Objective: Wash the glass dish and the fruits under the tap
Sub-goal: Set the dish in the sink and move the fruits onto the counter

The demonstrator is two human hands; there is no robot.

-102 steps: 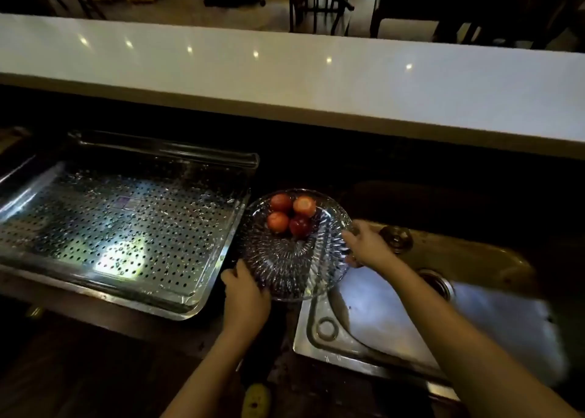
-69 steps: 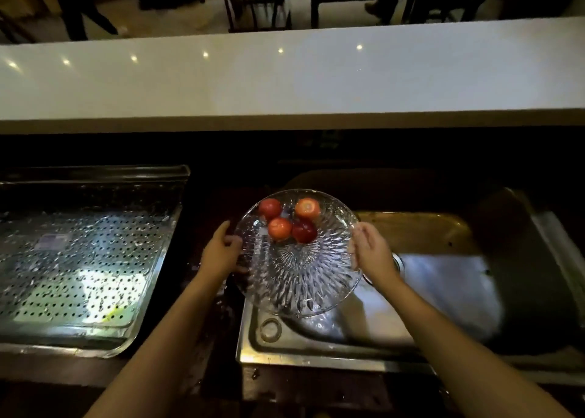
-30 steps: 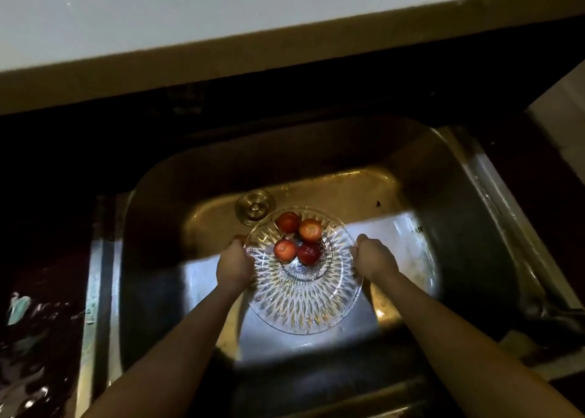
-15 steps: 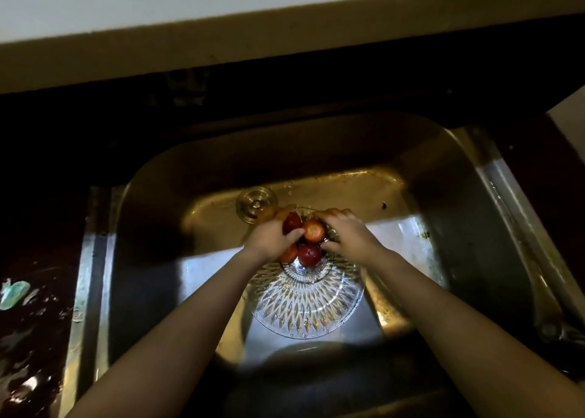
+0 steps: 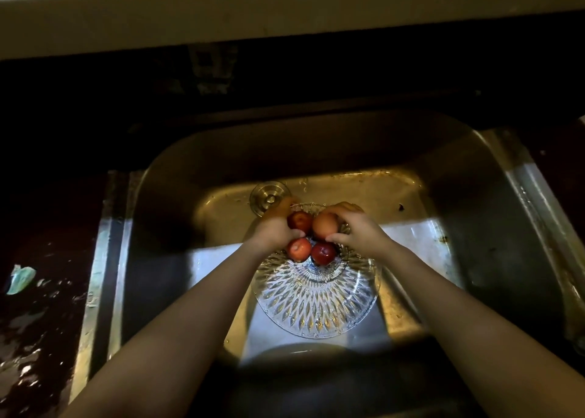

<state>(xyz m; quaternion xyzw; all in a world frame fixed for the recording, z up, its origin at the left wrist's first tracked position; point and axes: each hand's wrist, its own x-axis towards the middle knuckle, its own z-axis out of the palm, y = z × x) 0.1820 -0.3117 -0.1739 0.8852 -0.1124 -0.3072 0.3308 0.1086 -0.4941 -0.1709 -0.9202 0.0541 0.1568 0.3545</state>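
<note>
The cut-glass dish rests on the floor of the steel sink. Several small red fruits sit at its far side. My left hand is closed around a dark red fruit. My right hand holds a paler orange fruit between thumb and fingers. Two more red fruits lie loose in the dish just below my hands. No tap or running water is in view.
The sink drain lies just beyond my left hand. A wet dark counter with a small pale green scrap is on the left. A pale ledge runs across the top, with deep shadow under it.
I carried the dish from beside the perforated tray into the sink and set it down. Both hands left the rim and closed on the fruits at its far side.
</note>
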